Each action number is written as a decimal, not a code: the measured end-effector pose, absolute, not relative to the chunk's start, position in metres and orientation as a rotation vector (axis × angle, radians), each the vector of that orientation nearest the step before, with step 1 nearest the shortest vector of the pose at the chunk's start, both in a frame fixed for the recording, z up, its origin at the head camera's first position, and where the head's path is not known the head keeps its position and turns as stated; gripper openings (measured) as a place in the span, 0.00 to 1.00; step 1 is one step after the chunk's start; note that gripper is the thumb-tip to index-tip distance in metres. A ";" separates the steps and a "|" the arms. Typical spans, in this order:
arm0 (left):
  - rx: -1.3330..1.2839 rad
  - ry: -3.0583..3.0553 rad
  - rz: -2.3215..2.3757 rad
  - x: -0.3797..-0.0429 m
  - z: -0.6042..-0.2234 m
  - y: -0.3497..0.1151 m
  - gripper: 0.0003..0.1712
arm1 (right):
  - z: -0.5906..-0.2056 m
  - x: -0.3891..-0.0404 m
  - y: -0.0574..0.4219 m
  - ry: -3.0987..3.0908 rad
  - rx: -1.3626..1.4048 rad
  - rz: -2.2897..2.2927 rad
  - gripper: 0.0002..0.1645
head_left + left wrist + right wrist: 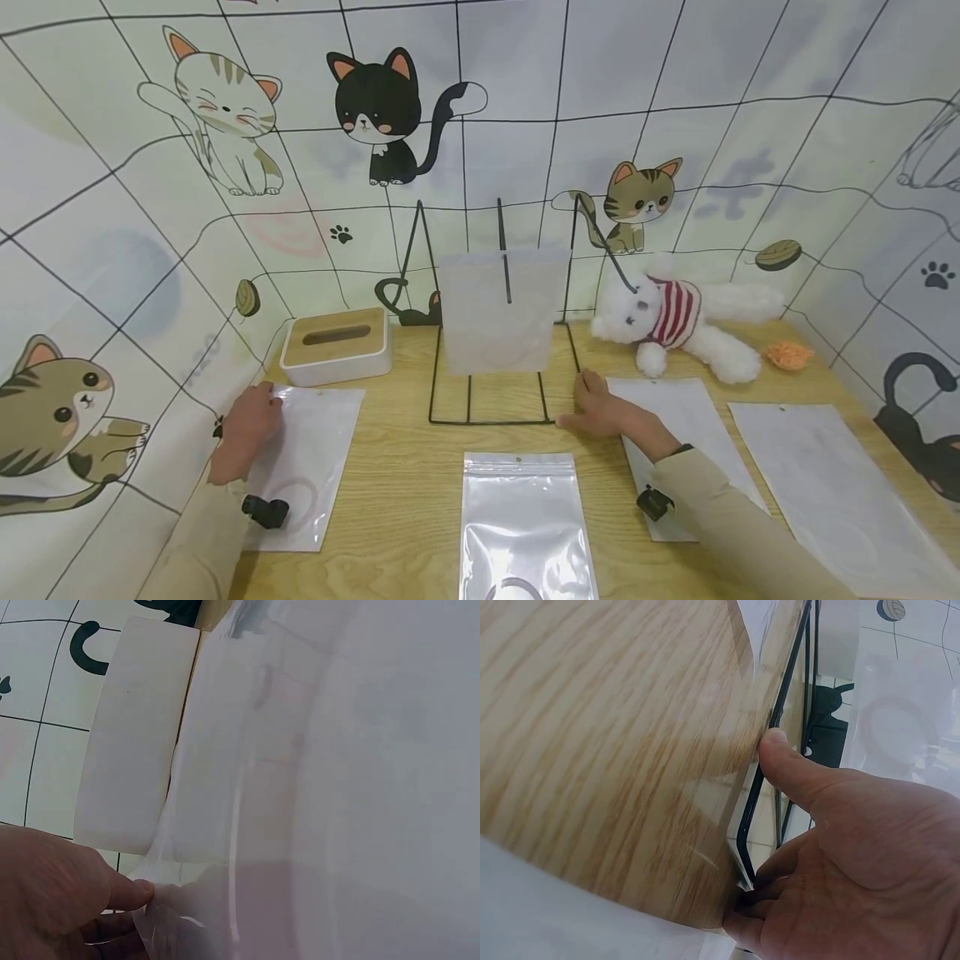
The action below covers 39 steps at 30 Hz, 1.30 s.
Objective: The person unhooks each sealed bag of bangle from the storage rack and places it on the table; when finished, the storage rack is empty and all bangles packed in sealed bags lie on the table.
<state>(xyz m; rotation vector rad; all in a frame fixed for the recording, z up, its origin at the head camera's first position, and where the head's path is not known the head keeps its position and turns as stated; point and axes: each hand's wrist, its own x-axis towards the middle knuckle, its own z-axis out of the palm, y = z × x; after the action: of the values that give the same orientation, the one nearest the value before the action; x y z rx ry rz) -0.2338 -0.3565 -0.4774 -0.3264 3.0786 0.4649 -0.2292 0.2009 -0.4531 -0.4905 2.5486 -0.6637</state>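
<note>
At the left, my left hand (251, 425) pinches the upper left corner of a white plastic zip bag (322, 450). The left wrist view shows thumb (139, 894) and fingers closed on the bag's thin edge, and the film bulging up beside them. My right hand (603, 408) grips the front right corner of a black wire display rack (495, 423), its thumb (778, 742) along the front bar and the other fingers by the side bar. A similar translucent bag (495, 333) hangs on the rack's middle prong; the two outer prongs carry nothing.
Another zip bag (521, 508) with a ring shape in it lies front centre. Two more white bags (667, 396) (795, 442) lie at the right. Behind are a tissue box (337, 367), a plush toy (678, 312) and an orange crumpled item (787, 356). Cat-patterned walls enclose the table.
</note>
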 end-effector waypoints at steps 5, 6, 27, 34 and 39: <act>-0.333 3.099 0.417 -0.233 -0.478 -0.357 0.21 | -0.453 -0.228 0.201 2.547 -0.489 -0.674 0.58; -0.330 3.102 0.413 -0.233 -0.478 -0.357 0.21 | -0.453 -0.228 0.201 2.547 -0.486 -0.674 0.58; -0.350 3.132 0.469 -0.227 -0.481 -0.346 0.27 | -0.454 -0.225 0.200 2.547 -0.493 -0.660 0.58; -0.276 3.410 0.679 -0.226 -0.475 -0.337 0.24 | -0.453 -0.227 0.201 2.545 -0.510 -0.651 0.57; -0.247 3.601 0.809 -0.228 -0.465 -0.322 0.19 | -0.452 -0.230 0.201 2.553 -0.514 -0.642 0.57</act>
<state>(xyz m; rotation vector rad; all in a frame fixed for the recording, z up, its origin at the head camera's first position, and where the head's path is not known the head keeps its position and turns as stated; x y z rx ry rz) -0.2282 -0.3217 -0.4653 -0.2473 3.6010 0.8086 -0.2296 0.2013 -0.4520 -0.5142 2.5526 -0.6421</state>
